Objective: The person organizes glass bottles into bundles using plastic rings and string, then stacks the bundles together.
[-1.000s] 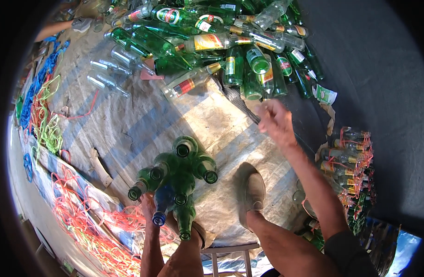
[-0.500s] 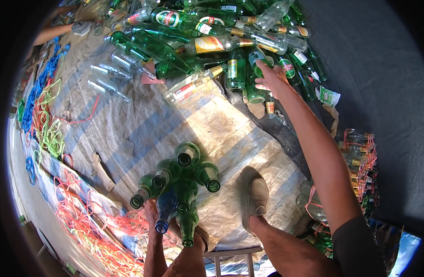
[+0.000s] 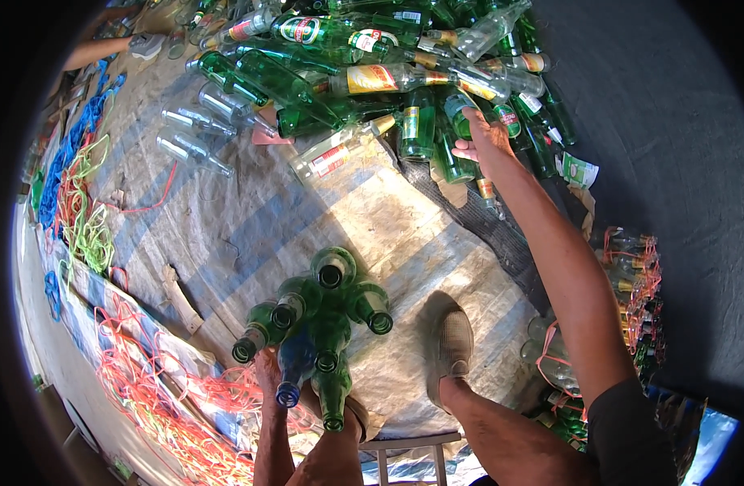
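Note:
My left hand [image 3: 268, 371] grips the lower left side of a cluster of upright glass bottles, whose necks point up toward me; most of its fingers are hidden. Several are green bottles [image 3: 334, 389], and one is a blue bottle [image 3: 293, 360]. My right arm stretches to the heap at the far side. There my right hand [image 3: 491, 142] is at the base of a labelled green bottle [image 3: 459, 108], its fingers apart and not wrapped round it. Close by lie another green bottle [image 3: 418, 130] and a clear bottle [image 3: 331, 158] with a red and white label.
A patched tarp [image 3: 226, 219] covers the ground. Clear bottles [image 3: 195, 154] lie at the left of the heap. Tangled pink cord [image 3: 161, 397] lies along the left edge. Tied bottle bundles [image 3: 631, 283] stand at right. Another person's gloved hand [image 3: 147, 46] shows at far left.
The whole view has shifted slightly. My right hand stays at the same green bottle, with its fingers a little lower. The bottle cluster remains at my left hand.

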`<action>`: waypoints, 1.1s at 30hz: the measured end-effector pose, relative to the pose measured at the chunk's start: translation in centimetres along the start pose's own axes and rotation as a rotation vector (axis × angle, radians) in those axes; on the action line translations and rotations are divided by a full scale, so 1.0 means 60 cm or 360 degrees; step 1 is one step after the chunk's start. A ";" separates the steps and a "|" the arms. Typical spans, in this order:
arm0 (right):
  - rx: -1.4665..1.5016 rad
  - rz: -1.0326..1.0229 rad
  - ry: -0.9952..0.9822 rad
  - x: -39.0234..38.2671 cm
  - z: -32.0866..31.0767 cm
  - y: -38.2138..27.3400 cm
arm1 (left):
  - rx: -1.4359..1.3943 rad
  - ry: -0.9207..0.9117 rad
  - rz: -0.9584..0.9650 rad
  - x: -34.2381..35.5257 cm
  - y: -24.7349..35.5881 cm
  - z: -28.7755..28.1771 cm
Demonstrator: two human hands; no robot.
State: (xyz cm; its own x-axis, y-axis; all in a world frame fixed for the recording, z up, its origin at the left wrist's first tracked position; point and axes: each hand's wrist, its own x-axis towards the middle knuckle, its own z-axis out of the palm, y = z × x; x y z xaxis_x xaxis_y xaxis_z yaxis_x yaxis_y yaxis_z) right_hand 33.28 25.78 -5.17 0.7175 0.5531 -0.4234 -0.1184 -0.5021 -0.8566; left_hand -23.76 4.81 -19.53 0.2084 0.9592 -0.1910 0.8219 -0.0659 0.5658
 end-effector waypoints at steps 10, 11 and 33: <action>0.0179 -0.0024 -0.0039 0.005 -0.043 0.015 | 0.0105 -0.0051 0.0116 0.002 -0.020 0.012; 0.0152 0.0029 -0.0053 -0.004 -0.047 0.010 | 0.0111 -0.0055 0.0112 0.002 -0.019 0.009; 0.0369 0.0095 -0.0022 -0.097 -0.128 0.049 | 0.0138 -0.0079 0.0111 -0.005 -0.013 -0.002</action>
State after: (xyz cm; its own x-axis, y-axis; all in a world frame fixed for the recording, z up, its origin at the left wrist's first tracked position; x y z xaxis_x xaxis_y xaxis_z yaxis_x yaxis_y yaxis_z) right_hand 34.01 15.96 -2.95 0.6953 0.5368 -0.4779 -0.3159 -0.3689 -0.8741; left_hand -24.53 4.62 -19.79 0.2907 0.9369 -0.1943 0.8470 -0.1575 0.5077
